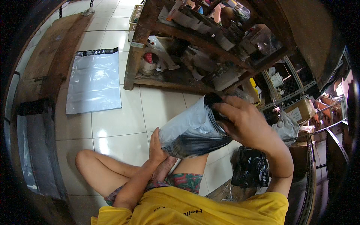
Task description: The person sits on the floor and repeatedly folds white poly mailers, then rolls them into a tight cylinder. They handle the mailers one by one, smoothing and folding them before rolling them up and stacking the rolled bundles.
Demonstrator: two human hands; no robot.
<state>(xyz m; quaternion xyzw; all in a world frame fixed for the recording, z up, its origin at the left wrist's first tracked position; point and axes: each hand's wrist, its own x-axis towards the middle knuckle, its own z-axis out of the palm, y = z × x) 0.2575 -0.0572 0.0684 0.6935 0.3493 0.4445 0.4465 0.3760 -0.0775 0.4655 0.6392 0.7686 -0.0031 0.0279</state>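
Observation:
A curved bundle of plastic mailing bags [187,127], pale on the upper face and black along the layered side, is held above my crossed legs. My left hand [155,147] closes on its left end, with the fingers along the outer face. At the other end my right hand [242,118] grips the bags near their black edge, its fingertips partly hidden among the layers. On the floor to the left lies a flat pile of pale mailing bags [94,80] with a black strip along the far edge. Another pile of bags, greyish [37,150], rests at the far left.
Ahead stands a wooden shelf unit [129,71] full of assorted items, including a can [149,63]. A long wooden board [50,48] runs along the left. Black plastic packages [250,167] lie to my right, near metal racks [309,168] and a cardboard box [300,112].

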